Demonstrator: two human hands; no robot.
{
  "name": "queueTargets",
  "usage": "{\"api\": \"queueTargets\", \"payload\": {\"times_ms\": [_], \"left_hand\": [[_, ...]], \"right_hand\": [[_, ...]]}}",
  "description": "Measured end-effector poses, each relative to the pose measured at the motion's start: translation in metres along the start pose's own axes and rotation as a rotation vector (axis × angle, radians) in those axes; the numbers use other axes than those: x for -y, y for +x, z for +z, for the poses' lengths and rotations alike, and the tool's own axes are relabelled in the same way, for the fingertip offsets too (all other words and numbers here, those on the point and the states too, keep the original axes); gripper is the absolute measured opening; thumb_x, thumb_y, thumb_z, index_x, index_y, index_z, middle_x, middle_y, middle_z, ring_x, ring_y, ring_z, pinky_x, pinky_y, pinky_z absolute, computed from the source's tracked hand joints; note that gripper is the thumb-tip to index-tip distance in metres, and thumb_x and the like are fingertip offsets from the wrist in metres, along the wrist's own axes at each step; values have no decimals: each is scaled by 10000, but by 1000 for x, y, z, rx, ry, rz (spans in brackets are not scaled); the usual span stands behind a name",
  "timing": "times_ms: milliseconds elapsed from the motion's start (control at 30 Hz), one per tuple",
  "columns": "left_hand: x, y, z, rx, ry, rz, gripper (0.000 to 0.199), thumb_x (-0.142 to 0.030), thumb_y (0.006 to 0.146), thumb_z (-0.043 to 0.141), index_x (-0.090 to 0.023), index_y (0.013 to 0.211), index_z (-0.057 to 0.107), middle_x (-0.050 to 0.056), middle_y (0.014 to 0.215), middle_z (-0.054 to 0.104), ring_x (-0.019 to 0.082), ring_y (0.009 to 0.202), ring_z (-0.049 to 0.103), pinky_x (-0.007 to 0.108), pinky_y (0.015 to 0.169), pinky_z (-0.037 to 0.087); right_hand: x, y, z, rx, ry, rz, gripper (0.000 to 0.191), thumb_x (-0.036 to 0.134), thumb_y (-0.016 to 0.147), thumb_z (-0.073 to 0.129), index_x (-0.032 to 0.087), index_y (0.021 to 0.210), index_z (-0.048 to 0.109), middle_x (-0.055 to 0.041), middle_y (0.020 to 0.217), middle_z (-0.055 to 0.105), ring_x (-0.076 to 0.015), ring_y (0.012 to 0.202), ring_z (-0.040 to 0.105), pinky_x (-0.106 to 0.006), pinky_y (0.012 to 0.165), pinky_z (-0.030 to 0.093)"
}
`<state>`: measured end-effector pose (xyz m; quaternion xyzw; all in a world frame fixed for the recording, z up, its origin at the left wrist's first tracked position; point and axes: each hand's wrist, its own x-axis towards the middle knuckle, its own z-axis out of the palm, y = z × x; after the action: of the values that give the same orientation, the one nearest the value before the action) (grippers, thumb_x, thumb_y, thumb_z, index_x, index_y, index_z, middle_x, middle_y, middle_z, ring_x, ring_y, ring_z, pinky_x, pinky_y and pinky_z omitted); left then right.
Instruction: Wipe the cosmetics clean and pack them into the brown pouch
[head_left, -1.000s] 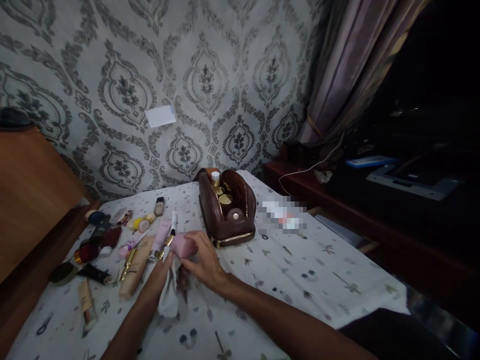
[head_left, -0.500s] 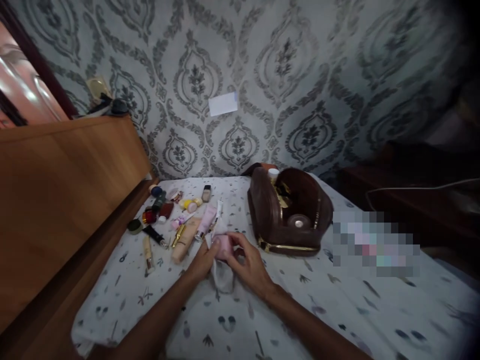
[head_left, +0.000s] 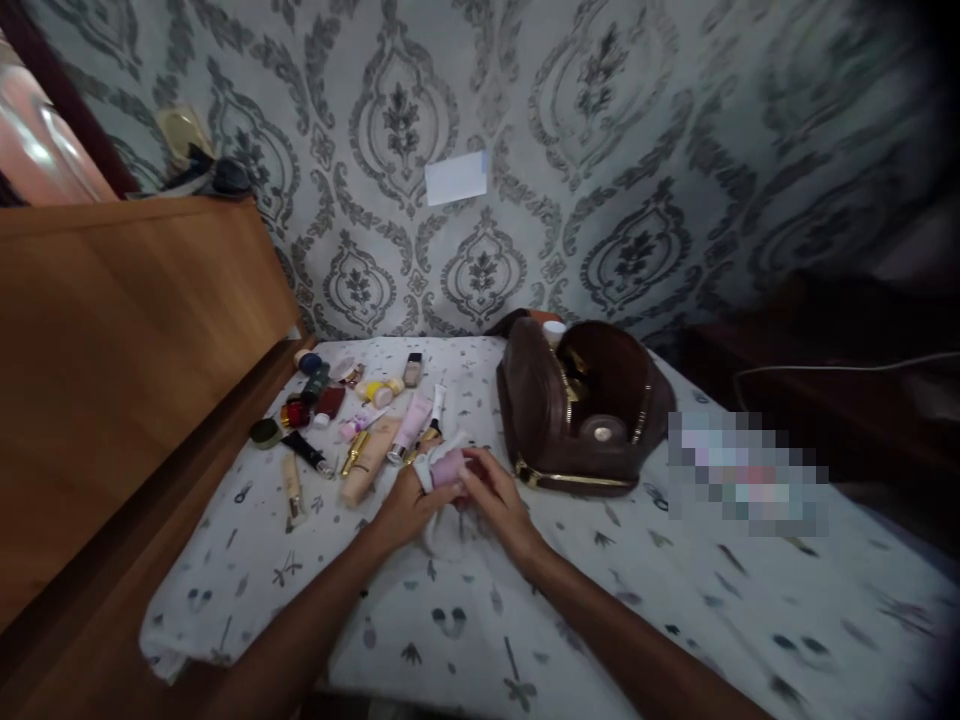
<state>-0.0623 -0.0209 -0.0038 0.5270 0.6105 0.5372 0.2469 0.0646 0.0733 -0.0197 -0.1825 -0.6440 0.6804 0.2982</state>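
Note:
Between my two hands is a small pink cosmetic container (head_left: 447, 468), its exact kind unclear. My left hand (head_left: 403, 512) is closed around it, with a white cloth (head_left: 448, 535) wrapped against it and hanging below. The fingers of my right hand (head_left: 499, 502) grip the container's right side. Just beyond the hands lie a pale pink tube (head_left: 409, 428), a white tube with a dark cap (head_left: 437, 408) and a larger beige tube (head_left: 370, 465). A gold tube (head_left: 355, 453) rests beside the beige one.
An unzipped brown cosmetic bag (head_left: 517, 420) stands to the right, with a round compact (head_left: 602, 432) in its opening. Several cosmetics, including a foundation bottle (head_left: 413, 370) and a black tube (head_left: 306, 452), lie at left. A wooden panel (head_left: 142, 330) borders the bed; blurred items lie far right.
The pink container has turned in my hands, and the cloth has shifted around it. My left thumb now lies across its lower side. The camera view has tilted slightly down.

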Motion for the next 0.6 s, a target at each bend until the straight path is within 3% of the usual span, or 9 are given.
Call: {"api": "queueTargets", "payload": {"times_ms": [200, 367, 600], "left_hand": [[-6, 0, 2, -85, -2, -72, 456, -467, 863, 575, -180, 1214, 633, 110, 1172, 697, 301, 1209, 572, 448, 1115, 372], [-13, 0, 4, -260, -107, -229, 475, -458, 757, 687, -205, 1158, 669, 118, 1145, 712, 308, 1401, 419, 418, 1222, 209], [-21, 6, 5, -280, -82, -262, 546, -581, 745, 669, -201, 1137, 674, 127, 1268, 671, 315, 1490, 271, 441, 1250, 122]], "right_hand": [[-4, -1, 4, 39, 134, 5, 510, 564, 739, 730, 235, 1075, 535, -31, 963, 619, -147, 728, 612, -254, 572, 501], [-9, -2, 5, 24, 148, -26, 576, 461, 673, 803, 247, 1129, 525, -42, 1103, 626, -151, 821, 638, -288, 713, 547], [-17, 0, 7, -108, 21, -65, 572, 325, 656, 789, 249, 1157, 524, -41, 1123, 615, -120, 739, 615, -260, 647, 527]]}}
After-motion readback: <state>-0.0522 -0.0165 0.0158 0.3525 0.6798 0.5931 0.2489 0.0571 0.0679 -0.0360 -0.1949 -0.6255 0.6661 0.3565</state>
